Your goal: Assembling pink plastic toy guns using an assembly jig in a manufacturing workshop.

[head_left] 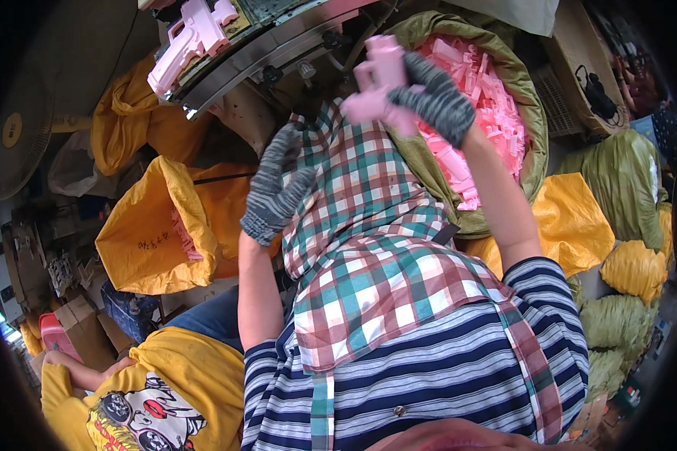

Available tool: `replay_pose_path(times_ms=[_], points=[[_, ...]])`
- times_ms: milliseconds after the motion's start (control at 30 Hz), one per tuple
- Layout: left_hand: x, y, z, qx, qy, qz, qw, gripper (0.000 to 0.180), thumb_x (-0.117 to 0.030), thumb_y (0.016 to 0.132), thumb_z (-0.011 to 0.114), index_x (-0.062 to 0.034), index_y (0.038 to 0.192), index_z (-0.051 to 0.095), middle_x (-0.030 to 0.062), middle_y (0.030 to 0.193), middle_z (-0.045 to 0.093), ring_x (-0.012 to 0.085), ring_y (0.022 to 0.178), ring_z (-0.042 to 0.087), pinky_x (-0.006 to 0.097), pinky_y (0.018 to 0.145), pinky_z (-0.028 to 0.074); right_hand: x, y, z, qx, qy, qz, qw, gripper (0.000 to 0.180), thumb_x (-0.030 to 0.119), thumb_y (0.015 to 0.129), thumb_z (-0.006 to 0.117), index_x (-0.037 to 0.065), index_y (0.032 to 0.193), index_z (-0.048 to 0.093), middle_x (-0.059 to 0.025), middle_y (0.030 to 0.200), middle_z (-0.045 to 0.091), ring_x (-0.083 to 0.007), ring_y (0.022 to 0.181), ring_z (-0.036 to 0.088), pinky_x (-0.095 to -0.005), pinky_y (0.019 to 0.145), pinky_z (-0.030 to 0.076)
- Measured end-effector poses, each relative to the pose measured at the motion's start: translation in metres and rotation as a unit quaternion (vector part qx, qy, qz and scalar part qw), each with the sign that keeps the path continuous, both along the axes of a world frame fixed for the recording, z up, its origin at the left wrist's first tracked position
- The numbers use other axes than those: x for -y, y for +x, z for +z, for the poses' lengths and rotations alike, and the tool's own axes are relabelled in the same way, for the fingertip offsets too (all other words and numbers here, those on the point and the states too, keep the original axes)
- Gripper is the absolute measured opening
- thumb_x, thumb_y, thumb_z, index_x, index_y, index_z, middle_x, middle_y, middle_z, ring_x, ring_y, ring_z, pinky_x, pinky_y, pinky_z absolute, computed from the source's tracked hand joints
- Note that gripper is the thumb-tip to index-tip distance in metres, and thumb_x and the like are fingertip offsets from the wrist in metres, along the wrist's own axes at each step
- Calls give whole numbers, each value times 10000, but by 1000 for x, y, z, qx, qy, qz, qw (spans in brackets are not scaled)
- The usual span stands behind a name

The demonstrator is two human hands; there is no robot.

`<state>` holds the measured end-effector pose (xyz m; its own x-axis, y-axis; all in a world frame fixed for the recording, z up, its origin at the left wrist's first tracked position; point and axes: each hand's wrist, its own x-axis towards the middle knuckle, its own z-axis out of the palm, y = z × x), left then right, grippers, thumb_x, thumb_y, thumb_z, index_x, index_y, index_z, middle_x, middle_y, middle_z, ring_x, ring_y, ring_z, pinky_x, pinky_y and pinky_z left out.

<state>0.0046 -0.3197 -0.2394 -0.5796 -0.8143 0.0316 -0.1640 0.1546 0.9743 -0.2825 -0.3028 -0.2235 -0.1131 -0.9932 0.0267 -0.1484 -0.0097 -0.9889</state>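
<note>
My right hand (432, 98), in a grey knit glove, grips a pink plastic toy gun part (380, 83) held up over a green sack (526, 113) full of pink plastic pieces (481, 98). My left hand (274, 192), also gloved, is open with fingers spread and rests against the checked apron (368, 248) on my lap. Another pink toy gun (192, 37) lies on the metal machine table (278, 52) above.
An open yellow sack (154, 233) holding a few pink pieces stands at left. More yellow and green sacks (624, 195) crowd the right. A person in a yellow shirt (150, 391) sits at lower left, near cardboard boxes (83, 327).
</note>
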Motion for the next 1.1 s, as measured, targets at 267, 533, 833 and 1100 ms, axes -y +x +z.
replay_pose_path(times_ms=[267,533,833,1100], points=[[5,23,3,-125,205,149,959,117,-79,753,647,-23,853,625,69,772,624,157,696,603,275,648,493,-10,67,42,35,-28,227,973,611,-10,745,650,48,1288,374,-102,1230,464,-180,1078,498,-312,891,445],[17,12,31,-123,-16,244,962,172,-26,842,551,-15,1010,590,49,845,606,137,723,566,255,667,472,-5,66,52,-259,-317,194,892,371,37,658,698,51,1002,558,-172,1114,538,-317,996,546,-369,849,456],[135,11,122,293,-510,307,749,507,-274,823,603,-35,1243,451,179,1224,489,323,1130,462,396,977,338,4,21,68,-171,-194,100,961,532,139,640,765,46,1112,537,-91,1055,581,-187,989,557,-310,880,441],[114,27,108,416,-556,243,677,477,-313,792,597,-93,1200,487,161,960,556,339,896,530,419,783,425,59,36,85,-141,-236,121,954,442,186,721,712,116,1134,573,-55,1077,590,-174,1038,530,-300,892,437]])
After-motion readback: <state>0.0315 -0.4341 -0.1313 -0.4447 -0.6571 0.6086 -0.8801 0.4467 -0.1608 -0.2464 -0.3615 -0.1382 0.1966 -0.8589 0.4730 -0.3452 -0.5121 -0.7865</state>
